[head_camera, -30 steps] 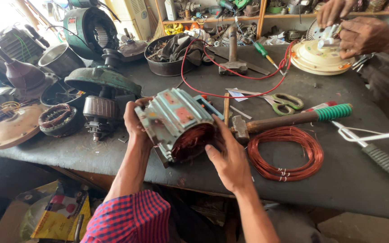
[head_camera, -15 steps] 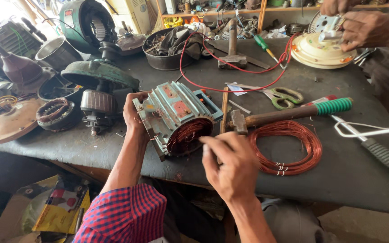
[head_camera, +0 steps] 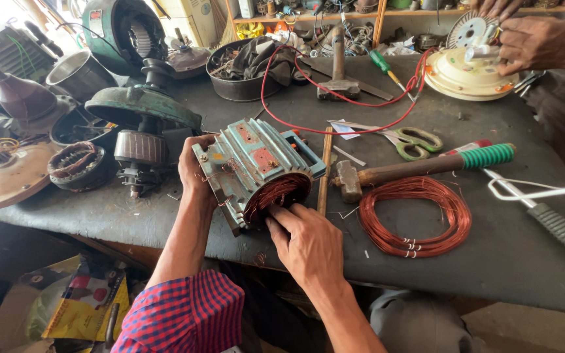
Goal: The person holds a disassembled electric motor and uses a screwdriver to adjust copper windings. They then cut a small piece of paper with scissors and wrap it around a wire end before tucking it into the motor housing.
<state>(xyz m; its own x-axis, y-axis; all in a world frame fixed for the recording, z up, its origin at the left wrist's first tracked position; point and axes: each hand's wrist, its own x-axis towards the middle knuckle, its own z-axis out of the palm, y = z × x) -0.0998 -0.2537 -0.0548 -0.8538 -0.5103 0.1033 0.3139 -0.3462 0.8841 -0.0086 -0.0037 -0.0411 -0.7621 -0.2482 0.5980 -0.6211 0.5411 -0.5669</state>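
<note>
Your left hand (head_camera: 194, 171) grips the finned motor housing (head_camera: 253, 167), tilted on the tabletop (head_camera: 492, 261) between your hands. Your right hand (head_camera: 308, 245) has fingertips (head_camera: 276, 214) in the copper windings (head_camera: 276, 196). Brace firmly; probe gently to avoid nicking wire.

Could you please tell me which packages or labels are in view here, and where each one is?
Printed packet: below the table edge, lower left, crumpled, yellow with red and dark patches.
Label plate: on the big green motor housing at the table's far left, upright rectangle, red and pale.
No screens or signs show.
</note>
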